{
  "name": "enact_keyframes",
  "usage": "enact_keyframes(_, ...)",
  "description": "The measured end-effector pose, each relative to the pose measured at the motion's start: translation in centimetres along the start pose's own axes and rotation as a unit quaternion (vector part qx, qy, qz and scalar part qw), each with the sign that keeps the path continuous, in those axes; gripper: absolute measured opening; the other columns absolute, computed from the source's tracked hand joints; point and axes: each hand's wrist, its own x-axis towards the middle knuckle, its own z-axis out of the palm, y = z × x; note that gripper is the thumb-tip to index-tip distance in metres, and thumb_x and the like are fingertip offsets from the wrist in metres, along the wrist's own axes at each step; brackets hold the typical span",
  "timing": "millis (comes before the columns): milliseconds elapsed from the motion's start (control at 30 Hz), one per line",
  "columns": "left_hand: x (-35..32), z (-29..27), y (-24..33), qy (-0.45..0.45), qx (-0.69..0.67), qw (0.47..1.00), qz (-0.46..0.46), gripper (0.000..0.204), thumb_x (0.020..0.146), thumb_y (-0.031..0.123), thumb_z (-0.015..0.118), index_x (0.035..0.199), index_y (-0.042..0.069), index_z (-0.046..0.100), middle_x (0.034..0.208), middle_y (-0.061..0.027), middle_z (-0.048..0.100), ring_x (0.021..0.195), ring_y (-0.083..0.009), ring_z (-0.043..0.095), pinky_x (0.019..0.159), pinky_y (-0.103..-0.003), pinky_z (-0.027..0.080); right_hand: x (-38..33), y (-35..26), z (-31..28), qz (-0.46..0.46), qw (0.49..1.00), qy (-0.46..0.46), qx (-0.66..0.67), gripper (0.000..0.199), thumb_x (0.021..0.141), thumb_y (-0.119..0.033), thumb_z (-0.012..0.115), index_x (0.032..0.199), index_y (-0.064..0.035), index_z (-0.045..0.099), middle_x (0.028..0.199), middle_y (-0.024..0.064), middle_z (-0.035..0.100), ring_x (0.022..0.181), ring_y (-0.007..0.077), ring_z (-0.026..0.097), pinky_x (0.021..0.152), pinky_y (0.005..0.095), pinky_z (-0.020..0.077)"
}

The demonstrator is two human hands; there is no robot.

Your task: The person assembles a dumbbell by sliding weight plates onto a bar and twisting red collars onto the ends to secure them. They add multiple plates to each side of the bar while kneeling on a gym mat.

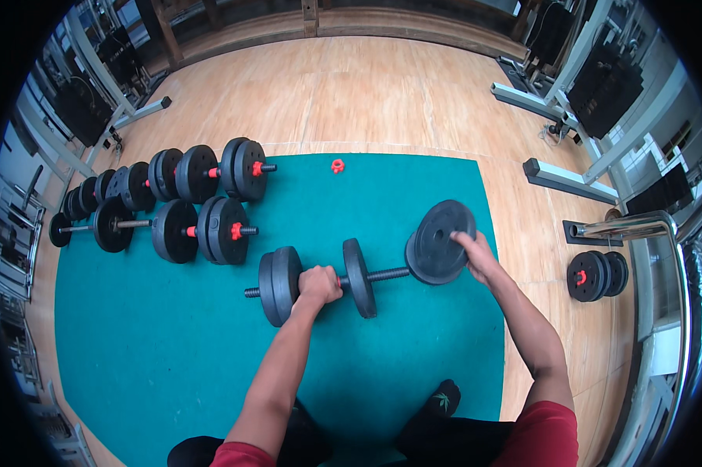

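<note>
My left hand [320, 285] is wrapped round the handle of a dumbbell [387, 274] lying on the green mat. Two thick black plates sit side by side on its left end, and a single black plate [359, 279] is on the bar to the right of my hand. With its fingers on the rim, my right hand [479, 254] holds a round black weight plate [438, 253], tilted, by the bar's threaded right end. Partly hidden behind it is another black plate [410, 251]; whether that one is on the bar I cannot tell. Farther off lies a red star nut [338, 166].
Several assembled dumbbells [228, 230] with red nuts stand in two rows on the mat's [172, 335] left side. More plates [588, 276] rest on the wood floor at right, near a chrome rail [639, 224]. Weight machines [577, 187] line both sides. My foot [444, 397] is close by.
</note>
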Motion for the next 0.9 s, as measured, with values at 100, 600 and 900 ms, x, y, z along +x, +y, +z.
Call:
enact_keyframes(100, 0.3, -0.3, 0.9, -0.012, -0.007, 1.000, 0.012, 0.027, 0.072, 0.025, 0.066, 0.093, 0.009, 0.074, 0.098, -0.0169, 0.071, 0.093, -0.0324, 0.069, 0.081, -0.042, 0.056, -1.0, 2.9, 0.0, -0.104, 0.952, -0.008, -0.288, 0.056, 0.080, -0.015, 0.061, 0.132, 0.0050, 0.050, 0.116, 0.0206, 0.063, 0.104, 0.0272, 0.061, 0.092, 0.0369, 0.0479)
enact_keyframes(600, 0.1, -0.4, 0.6, 0.007, -0.022, 1.000, 0.008, 0.028, 0.069, 0.021, 0.065, 0.091, 0.006, 0.073, 0.095, -0.0203, 0.070, 0.091, -0.0354, 0.069, 0.080, -0.044, 0.056, -1.2, 6.9, 6.7, -0.075, 0.963, -0.033, -0.256, 0.063, 0.089, -0.033, 0.065, 0.135, 0.0056, 0.045, 0.109, 0.0225, 0.066, 0.097, 0.0300, 0.065, 0.084, 0.0389, 0.0496)
enact_keyframes(900, 0.0, -0.2, -0.3, -0.002, -0.031, 0.999, -0.016, 0.030, 0.070, 0.023, 0.064, 0.093, 0.005, 0.073, 0.098, -0.0212, 0.070, 0.094, -0.0346, 0.069, 0.084, -0.044, 0.055, -5.2, 3.2, 15.9, 0.018, 0.906, -0.077, -0.417, 0.062, 0.100, -0.048, 0.030, 0.147, -0.0067, 0.034, 0.144, 0.0222, 0.043, 0.137, 0.0459, 0.032, 0.115, 0.0549, 0.0174)
